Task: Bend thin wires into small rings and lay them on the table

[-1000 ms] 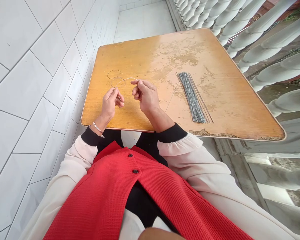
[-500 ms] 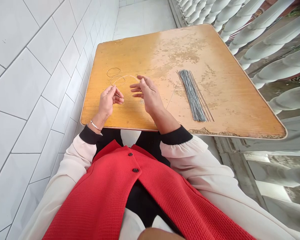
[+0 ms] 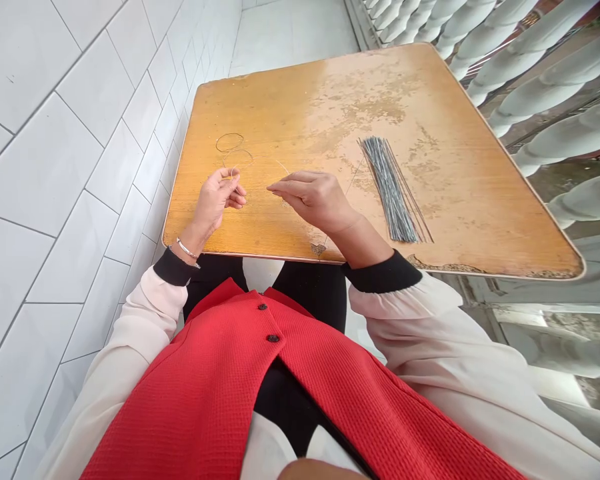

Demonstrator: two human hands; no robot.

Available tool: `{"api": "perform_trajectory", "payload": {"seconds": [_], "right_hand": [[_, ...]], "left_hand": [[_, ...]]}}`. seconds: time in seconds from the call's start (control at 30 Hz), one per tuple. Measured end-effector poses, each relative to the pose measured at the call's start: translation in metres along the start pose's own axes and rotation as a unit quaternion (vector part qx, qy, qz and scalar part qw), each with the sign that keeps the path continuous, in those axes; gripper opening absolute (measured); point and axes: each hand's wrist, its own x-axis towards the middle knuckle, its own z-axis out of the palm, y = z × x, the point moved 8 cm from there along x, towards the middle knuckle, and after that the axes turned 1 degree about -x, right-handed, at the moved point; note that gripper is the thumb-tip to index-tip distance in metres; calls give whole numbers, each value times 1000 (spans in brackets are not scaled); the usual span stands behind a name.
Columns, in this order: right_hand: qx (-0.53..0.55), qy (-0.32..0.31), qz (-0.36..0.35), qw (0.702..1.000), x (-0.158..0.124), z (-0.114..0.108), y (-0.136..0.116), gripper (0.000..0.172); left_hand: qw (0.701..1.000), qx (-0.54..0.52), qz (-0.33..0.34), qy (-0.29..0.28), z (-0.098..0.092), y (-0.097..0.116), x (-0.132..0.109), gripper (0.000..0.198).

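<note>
My left hand (image 3: 214, 201) rises near the table's left side, its fingertips pinching a thin pale wire (image 3: 238, 159) that curves into a loop. A second wire loop (image 3: 229, 142) lies just beyond it on the orange wooden tabletop (image 3: 290, 113). My right hand (image 3: 316, 198) lies low over the table, fingers pointing left, apart from my left hand. Its fingertips partly hide whatever they touch, and a faint wire strand (image 3: 283, 167) shows just beyond them. To its right lies a bundle of long grey wires (image 3: 393, 190).
White glazed tiles (image 3: 80, 167) cover the wall to the left. White turned balusters (image 3: 535, 87) stand along the right. The tabletop's finish is worn and patchy, its front edge chipped at the right. Tiled floor (image 3: 290, 40) shows beyond the table.
My right hand has moved right and flattened, its fingers lowered and turned left. My left hand's fingers have shifted slightly on the wire. The wire bundle and loops hold their places on the table.
</note>
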Motion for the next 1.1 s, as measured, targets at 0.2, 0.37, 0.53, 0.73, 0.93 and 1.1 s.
{"api": "perform_trajectory", "payload": {"seconds": [0.2,0.37,0.53,0.73,0.93,1.1], "right_hand": [[10,0,5,1000,-3,3,3,26],[70,-3,43,997,-2,-1,3,22],[117,-10,73,990,-5,0,1,16],[42,-31,21,998,-7,-2,-6,21],[8,-16,6,1000,-7,-2,-5,23],[70,33,83,994,-4,5,-8,19]], "left_hand": [[992,76,99,-28,0,11,-5,18],[965,159,160,-132,5,20,-11,15],[939,235,224,-116,-1,31,-9,2],[928,260,242,-117,-2,32,-7,2],[945,213,221,-109,-3,29,-6,10],[971,127,174,-106,8,21,-11,16]]}}
